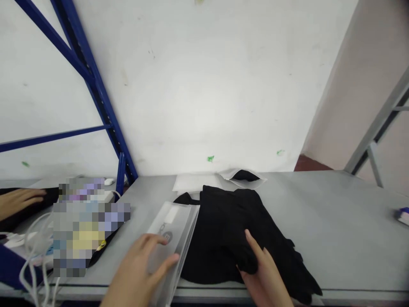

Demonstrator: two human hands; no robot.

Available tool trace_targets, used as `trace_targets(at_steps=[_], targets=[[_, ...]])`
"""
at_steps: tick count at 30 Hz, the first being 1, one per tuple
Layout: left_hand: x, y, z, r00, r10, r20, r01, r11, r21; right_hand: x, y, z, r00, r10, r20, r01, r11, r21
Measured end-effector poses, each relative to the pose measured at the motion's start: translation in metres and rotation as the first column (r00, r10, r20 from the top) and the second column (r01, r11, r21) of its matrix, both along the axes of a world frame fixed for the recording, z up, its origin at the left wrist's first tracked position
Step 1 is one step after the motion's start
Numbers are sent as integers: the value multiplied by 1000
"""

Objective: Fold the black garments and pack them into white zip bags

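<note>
A black garment [233, 230] lies spread on the grey table [335, 213]. My right hand [263, 273] rests on its near edge, index finger stretched out, other fingers curled into a fold of the cloth. My left hand [140, 268] lies flat with fingers spread on a stack of frosted plastic bags [172, 238] just left of the garment.
A white bag with something black inside [244, 177] and a flat white bag [191, 182] lie behind the garment. Another person's hand [17, 200] rests on dark cloth at far left, beside white cables [35, 251]. Blue rack posts [96, 89] stand at the left; a small object [403, 215] sits far right.
</note>
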State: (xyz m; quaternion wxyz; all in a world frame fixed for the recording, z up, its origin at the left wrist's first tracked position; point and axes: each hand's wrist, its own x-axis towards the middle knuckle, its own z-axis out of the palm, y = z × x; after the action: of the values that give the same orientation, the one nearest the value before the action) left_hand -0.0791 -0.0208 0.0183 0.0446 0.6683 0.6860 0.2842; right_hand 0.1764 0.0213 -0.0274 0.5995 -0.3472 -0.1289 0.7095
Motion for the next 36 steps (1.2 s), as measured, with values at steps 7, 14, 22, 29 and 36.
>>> trace_targets(at_steps=[7, 14, 22, 29, 36], targets=[[32, 22, -23, 992, -29, -119, 34, 999, 41, -5, -4, 2, 996, 81, 31, -83, 994, 64], [73, 12, -7, 956, -279, 88, 253, 940, 230, -21, -16, 18, 952, 304, 26, -303, 933, 196], [79, 8, 0, 963, -268, 19, 241, 893, 381, -20, -11, 21, 895, 325, 305, -396, 894, 210], [88, 3, 10, 822, -348, -451, 531, 753, 389, -15, -3, 27, 901, 126, 416, -267, 916, 300], [97, 4, -2, 789, -327, -520, 568, 711, 415, -18, -7, 8, 951, -29, 309, -82, 937, 340]])
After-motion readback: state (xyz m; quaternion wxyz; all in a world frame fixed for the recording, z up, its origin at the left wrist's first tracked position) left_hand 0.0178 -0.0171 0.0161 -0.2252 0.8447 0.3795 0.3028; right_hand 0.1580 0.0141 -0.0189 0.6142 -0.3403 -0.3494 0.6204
